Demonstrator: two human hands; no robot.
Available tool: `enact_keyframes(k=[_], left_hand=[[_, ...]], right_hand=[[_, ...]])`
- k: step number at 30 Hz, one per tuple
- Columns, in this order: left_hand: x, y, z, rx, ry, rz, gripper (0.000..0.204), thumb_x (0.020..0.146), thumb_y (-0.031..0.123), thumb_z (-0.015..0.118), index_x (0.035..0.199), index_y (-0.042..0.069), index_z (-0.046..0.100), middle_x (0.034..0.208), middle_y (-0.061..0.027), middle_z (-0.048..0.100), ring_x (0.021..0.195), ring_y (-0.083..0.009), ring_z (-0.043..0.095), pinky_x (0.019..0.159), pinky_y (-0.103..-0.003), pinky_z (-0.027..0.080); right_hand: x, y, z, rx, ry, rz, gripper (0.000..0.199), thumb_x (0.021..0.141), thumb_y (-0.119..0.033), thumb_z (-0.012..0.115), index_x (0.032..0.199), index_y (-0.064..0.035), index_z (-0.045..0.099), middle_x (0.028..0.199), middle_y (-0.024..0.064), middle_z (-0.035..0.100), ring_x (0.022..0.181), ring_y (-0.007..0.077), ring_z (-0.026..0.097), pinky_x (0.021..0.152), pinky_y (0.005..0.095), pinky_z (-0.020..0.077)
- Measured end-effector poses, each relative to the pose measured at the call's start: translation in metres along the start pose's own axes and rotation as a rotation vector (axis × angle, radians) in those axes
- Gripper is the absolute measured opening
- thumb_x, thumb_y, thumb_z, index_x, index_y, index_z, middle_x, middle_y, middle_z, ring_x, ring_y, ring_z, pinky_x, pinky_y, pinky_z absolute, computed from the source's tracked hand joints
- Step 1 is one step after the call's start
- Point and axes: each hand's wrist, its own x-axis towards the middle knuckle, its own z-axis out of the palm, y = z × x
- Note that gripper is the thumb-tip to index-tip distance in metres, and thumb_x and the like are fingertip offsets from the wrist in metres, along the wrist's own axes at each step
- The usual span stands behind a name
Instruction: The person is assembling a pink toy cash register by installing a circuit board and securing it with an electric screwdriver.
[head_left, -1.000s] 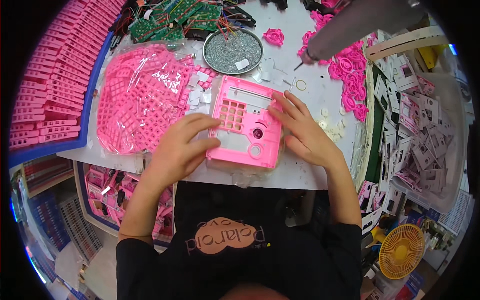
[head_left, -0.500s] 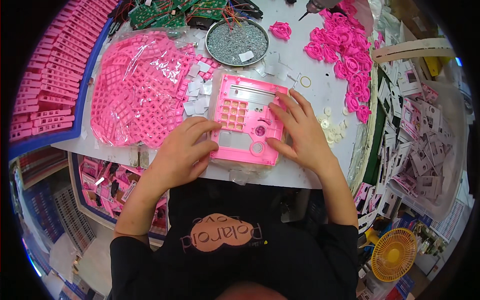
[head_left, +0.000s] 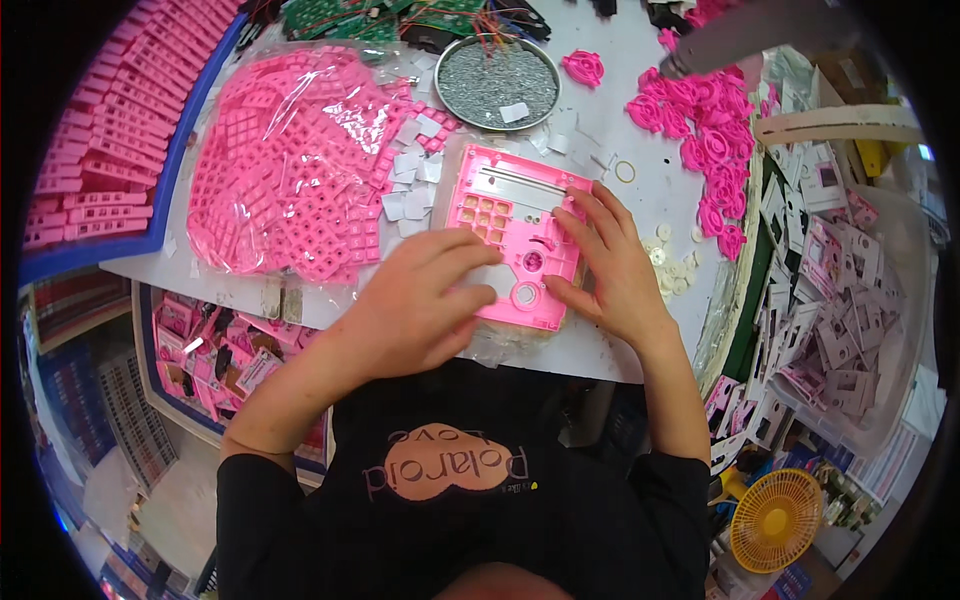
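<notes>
A pink plastic panel (head_left: 508, 308), with square key openings, round holes and a metallic strip, lies inside-up on a pad wrapped in clear plastic. My right hand (head_left: 622, 282) grips its right edge, with the fingers spread along the rim and the thumb lower down. Over the lower left part of the panel is my left hand (head_left: 420, 300), its bent fingers apart and the fingertips near the clear window. The left hand covers that corner. I see nothing held in it.
Left of the panel lies a clear bag of pink keypads (head_left: 280, 170), with white paper squares (head_left: 405, 205) beside it. A round dish of small screws (head_left: 500, 85) stands behind. Pink rings (head_left: 710, 150) and white discs (head_left: 680, 270) lie right. A grey tool (head_left: 740, 35) hangs at upper right.
My left hand has moved right, from the panel's left edge to over its lower left part. The right hand keeps its place on the right edge. The grey tool shows larger at upper right.
</notes>
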Motion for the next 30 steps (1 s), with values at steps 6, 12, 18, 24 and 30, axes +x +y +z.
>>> enact_keyframes(k=[6,12,18,24,30], left_hand=[[-0.047,0.012,0.034,-0.200,0.094,0.060,0.020,0.075,0.011,0.071,0.093,0.005,0.064,0.114,-0.0130,0.063,0.105,-0.0336,0.061,0.087,-0.044,0.051],[-0.096,0.026,0.038,-0.261,0.183,-0.073,0.011,0.083,0.012,0.066,0.092,0.009,0.062,0.104,-0.0062,0.062,0.100,-0.0259,0.061,0.081,-0.042,0.051],[-0.144,0.026,0.045,-0.316,0.430,-0.298,0.008,0.086,0.009,0.067,0.093,0.010,0.063,0.089,-0.0043,0.063,0.083,-0.0261,0.064,0.067,-0.038,0.053],[-0.182,0.026,0.054,-0.300,0.421,-0.405,0.009,0.085,0.010,0.069,0.092,0.010,0.064,0.087,-0.0048,0.063,0.079,-0.0264,0.064,0.066,-0.038,0.053],[-0.106,0.023,0.035,-0.314,0.502,-0.131,0.016,0.083,0.014,0.070,0.098,0.008,0.065,0.101,-0.0065,0.064,0.093,-0.0277,0.064,0.076,-0.039,0.053]], right_hand=[[-0.010,0.004,0.014,-0.070,-0.070,-0.022,0.069,0.083,-0.027,0.073,0.143,-0.0045,0.049,0.152,0.0217,0.041,0.143,0.0470,0.033,0.115,0.0559,0.0312],[-0.011,-0.007,0.008,-0.061,-0.128,0.037,0.065,0.087,-0.021,0.068,0.147,-0.0064,0.048,0.155,0.0182,0.039,0.147,0.0387,0.030,0.119,0.0498,0.0252],[-0.006,-0.005,0.003,-0.071,-0.164,0.003,0.063,0.090,-0.021,0.065,0.149,-0.0065,0.046,0.159,0.0170,0.035,0.148,0.0384,0.029,0.120,0.0509,0.0236],[-0.010,0.003,0.005,-0.090,-0.162,0.009,0.067,0.091,-0.029,0.066,0.150,-0.0044,0.045,0.157,0.0196,0.035,0.147,0.0404,0.029,0.119,0.0535,0.0239],[-0.008,-0.002,0.007,-0.018,-0.150,0.017,0.068,0.089,-0.029,0.067,0.149,-0.0051,0.045,0.156,0.0200,0.037,0.147,0.0405,0.028,0.119,0.0525,0.0244]])
